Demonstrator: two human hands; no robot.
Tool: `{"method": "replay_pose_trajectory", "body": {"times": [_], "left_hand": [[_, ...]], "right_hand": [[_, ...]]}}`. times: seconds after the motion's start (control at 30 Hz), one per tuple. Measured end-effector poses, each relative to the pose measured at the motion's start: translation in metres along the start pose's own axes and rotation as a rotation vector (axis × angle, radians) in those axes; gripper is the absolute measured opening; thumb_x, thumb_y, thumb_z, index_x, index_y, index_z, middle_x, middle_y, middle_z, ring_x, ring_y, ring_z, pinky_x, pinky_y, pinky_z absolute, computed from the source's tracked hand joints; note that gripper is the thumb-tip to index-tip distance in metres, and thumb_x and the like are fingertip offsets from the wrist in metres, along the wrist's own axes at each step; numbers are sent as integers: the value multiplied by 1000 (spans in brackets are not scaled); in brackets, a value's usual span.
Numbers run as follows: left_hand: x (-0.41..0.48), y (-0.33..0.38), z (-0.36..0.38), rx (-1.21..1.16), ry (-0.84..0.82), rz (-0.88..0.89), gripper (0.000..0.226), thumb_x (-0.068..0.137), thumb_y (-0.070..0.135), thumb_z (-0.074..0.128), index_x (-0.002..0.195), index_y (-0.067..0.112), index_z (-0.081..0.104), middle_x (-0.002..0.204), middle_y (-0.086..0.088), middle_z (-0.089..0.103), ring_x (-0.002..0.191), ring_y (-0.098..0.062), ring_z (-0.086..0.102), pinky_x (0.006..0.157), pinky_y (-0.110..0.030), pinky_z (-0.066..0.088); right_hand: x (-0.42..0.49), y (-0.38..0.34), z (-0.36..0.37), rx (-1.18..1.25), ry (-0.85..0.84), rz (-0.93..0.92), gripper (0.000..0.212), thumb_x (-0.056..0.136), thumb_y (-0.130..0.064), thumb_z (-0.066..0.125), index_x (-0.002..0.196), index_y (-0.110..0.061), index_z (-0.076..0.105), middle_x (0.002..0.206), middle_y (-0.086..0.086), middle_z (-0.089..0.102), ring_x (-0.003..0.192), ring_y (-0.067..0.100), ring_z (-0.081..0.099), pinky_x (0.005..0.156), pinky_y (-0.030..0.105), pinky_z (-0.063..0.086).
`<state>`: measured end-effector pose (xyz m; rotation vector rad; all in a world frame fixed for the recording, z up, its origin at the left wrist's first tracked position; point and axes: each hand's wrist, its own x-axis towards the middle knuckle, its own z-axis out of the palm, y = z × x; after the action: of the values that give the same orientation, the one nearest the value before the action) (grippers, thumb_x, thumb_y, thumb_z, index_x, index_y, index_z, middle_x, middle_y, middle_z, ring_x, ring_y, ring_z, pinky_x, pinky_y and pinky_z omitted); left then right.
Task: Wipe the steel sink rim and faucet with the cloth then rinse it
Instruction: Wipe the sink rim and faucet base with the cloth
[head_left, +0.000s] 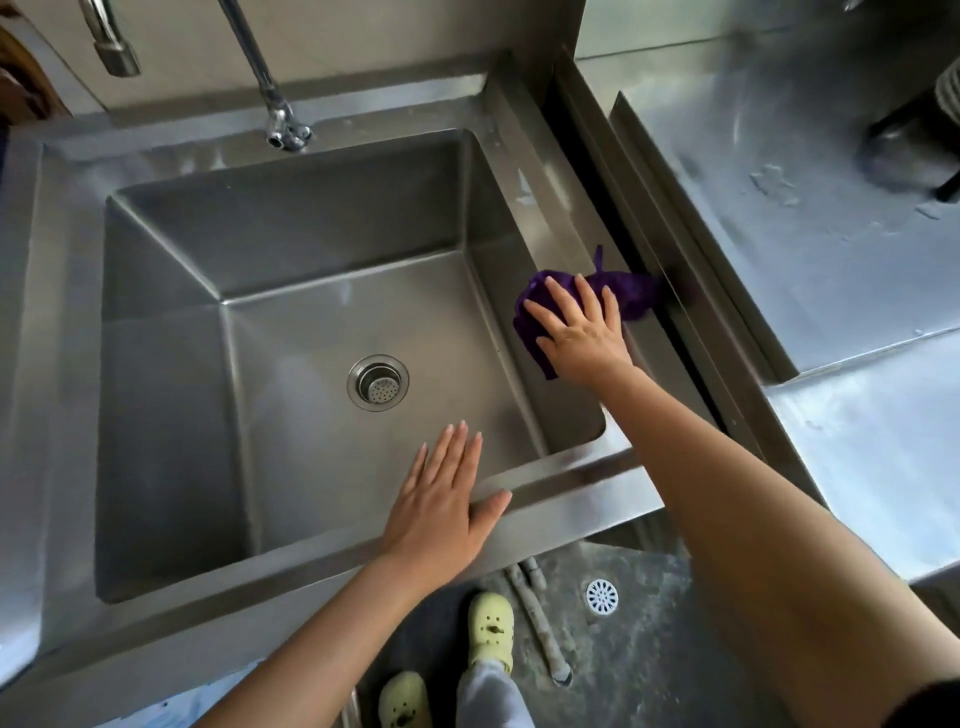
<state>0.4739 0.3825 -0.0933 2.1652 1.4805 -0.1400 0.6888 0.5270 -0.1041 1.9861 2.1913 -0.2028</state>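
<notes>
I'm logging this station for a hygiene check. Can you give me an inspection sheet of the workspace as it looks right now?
Surface: sink rim, pale smears on its right side towards the back.
Job's things: purple cloth on the right rim; faucet at the back, no water seen running.
Clutter: nothing seen; strainer sits in the drain.
Hands: right hand presses flat on the cloth; left hand open, thumb on the front rim.
Cables: nothing seen.
Surroundings: streaked steel counter to the right; floor drain below.
</notes>
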Motion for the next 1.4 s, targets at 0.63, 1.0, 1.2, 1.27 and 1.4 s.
{"method": "replay_pose_trajectory", "body": {"times": [0.63, 1.0, 1.2, 1.27, 1.4], "left_hand": [[84, 35, -35, -312, 198, 17, 58, 98, 39, 29, 149, 23, 6, 159, -5, 1, 147, -17, -1, 118, -30, 0], [219, 75, -40, -15, 213, 112, 56, 99, 32, 28, 148, 31, 1, 160, 1, -5, 146, -19, -9, 117, -42, -6], [257, 58, -61, -69, 250, 15, 53, 100, 27, 29, 148, 30, 9, 160, -2, 2, 146, -23, -1, 119, -42, 5], [270, 50, -70, -58, 241, 12, 52, 99, 30, 30, 148, 31, 10, 160, -2, 6, 146, -24, 2, 119, -41, 8], [283, 38, -81, -21, 231, 40, 50, 100, 36, 26, 148, 31, 12, 159, -2, 9, 146, -23, 4, 119, -40, 8]], "right_hand": [[-13, 35, -27, 365, 199, -122, 63, 90, -23, 54, 146, -14, 26, 157, 8, 21, 147, 27, 11, 120, 45, 11], [-50, 46, 11, 191, 107, 108, 73, 89, -48, 29, 147, -5, 17, 155, 18, 20, 145, 29, 14, 115, 41, 8], [-38, 40, 12, 121, 126, 106, 78, 87, -56, 18, 148, -6, 16, 157, 15, 13, 145, 27, 6, 118, 43, 8], [-24, 34, 10, 81, 114, 91, 74, 88, -53, 20, 145, -7, 28, 155, 13, 23, 144, 25, 17, 119, 43, 16], [5, 24, 1, 89, 95, 96, 67, 88, -47, 24, 135, -5, 46, 147, 13, 41, 138, 26, 37, 114, 44, 25]]}}
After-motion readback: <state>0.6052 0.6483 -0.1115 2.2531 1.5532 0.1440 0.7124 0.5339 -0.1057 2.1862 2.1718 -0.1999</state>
